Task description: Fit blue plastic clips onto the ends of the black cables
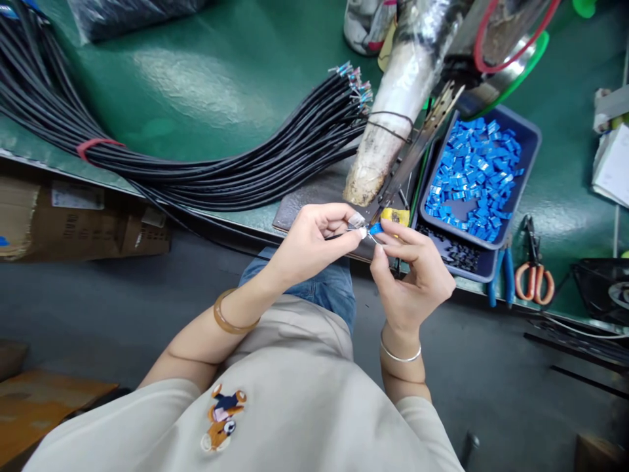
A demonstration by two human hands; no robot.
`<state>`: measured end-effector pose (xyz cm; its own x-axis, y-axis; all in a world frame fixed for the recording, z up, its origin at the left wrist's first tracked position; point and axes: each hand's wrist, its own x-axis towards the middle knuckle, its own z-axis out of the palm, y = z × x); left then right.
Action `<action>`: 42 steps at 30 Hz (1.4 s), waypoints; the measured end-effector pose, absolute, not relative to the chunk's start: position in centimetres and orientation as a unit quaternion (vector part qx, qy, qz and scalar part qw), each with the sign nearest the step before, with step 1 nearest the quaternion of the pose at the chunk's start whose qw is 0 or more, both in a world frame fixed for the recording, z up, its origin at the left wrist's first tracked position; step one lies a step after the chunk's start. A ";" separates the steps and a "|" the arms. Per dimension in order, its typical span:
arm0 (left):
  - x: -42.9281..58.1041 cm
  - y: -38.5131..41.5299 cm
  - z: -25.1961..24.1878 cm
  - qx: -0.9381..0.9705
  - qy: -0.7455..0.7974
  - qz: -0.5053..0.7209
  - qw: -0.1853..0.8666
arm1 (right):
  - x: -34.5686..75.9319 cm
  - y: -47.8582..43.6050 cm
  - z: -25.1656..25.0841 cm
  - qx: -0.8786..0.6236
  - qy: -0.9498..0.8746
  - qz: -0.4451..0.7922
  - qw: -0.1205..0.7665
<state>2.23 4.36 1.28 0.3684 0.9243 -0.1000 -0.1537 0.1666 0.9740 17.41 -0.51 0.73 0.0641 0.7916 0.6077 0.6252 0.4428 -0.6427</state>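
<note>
My left hand (314,239) is closed, thumb against fingers, on the end of a black cable (240,250) that comes in from the left. Thin wires show past its fingertips. A thin white wire (373,240) runs from there to my right hand (415,272), whose thumb and fingers are pinched at its end. Between the two hands sits a small blue connector (376,228), close to my right index finger. Whether that finger touches it I cannot tell. Just behind the fingertips is a yellow piece (398,216), partly hidden.
A bundle of black cables (206,174), tied with a red band, lies across the green bench (196,78). Above my hands hangs a wrapped pipe (383,124) beside a metal arm. To the right are a tray (531,144) of blue connectors, blue-handled pliers (510,272) and orange-handled scissors (535,282).
</note>
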 end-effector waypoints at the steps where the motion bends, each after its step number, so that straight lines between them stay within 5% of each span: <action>1: 2.2 4.4 1.2 0.500 0.389 0.400 0.662 | 17.4 -0.5 0.7 -0.520 -0.678 0.085 0.513; 10: 1.7 4.2 1.2 0.537 0.391 0.356 0.657 | 17.7 -1.1 0.4 -0.522 -0.699 -0.005 0.489; 16: 0.9 3.5 1.2 0.549 0.388 0.344 0.655 | 18.0 -2.0 0.9 -0.569 -0.647 0.134 0.489; 32: 0.8 3.4 0.7 0.550 0.364 0.355 0.663 | 17.5 -2.1 0.8 -0.502 -0.725 -0.050 0.468; 42: 1.8 4.2 0.5 0.530 0.365 0.393 0.657 | 17.2 -1.1 -0.4 -0.531 -0.688 0.040 0.493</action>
<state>1.79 4.22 0.55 0.4245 0.9032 -0.0636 -0.1283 0.1295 0.9832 17.23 -1.11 -0.41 0.0494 0.7701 0.6360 0.6921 0.4327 -0.5778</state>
